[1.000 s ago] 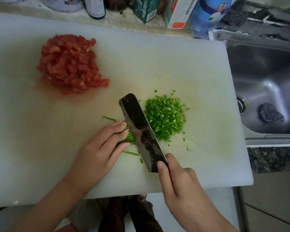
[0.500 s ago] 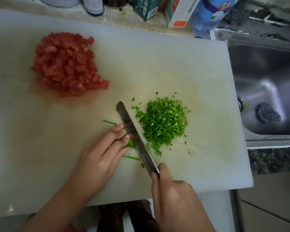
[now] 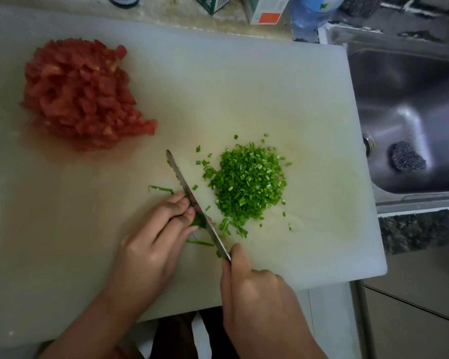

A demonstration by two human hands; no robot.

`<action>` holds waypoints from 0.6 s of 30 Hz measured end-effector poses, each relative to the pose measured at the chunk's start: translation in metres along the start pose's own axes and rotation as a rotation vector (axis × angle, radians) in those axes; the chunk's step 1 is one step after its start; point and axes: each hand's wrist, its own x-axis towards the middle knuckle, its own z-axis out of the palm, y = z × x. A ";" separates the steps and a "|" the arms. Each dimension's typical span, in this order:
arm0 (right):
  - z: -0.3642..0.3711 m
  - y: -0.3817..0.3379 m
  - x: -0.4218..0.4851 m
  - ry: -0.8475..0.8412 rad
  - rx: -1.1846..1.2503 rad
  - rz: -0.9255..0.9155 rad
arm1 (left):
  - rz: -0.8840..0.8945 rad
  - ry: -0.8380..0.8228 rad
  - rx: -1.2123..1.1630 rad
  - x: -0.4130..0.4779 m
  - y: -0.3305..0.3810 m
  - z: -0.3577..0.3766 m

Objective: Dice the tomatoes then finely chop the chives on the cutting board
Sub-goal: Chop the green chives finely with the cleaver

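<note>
Head: R hand (image 3: 259,294) grips knife (image 3: 192,198); chives (image 3: 199,222) prob. pinned

Knife handle hidden in right hand (image 3: 259,296)

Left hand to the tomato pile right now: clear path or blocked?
Probably clear: only bare cutting board lies between the left hand and the tomato pile, and the knife is on the hand's other side. It must first release the chives it holds.

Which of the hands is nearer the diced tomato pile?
Left. The left hand lies below-right of the diced tomato pile, holding uncut chives; the right hand grips the knife farther right.
</note>
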 end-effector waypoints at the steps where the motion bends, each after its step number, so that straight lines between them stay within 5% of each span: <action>1: 0.000 0.001 -0.004 0.016 -0.001 -0.001 | -0.001 -0.001 -0.005 0.000 0.001 0.000; 18: 0.005 0.002 0.011 0.013 0.031 -0.001 | 0.019 0.005 -0.034 0.001 -0.002 0.001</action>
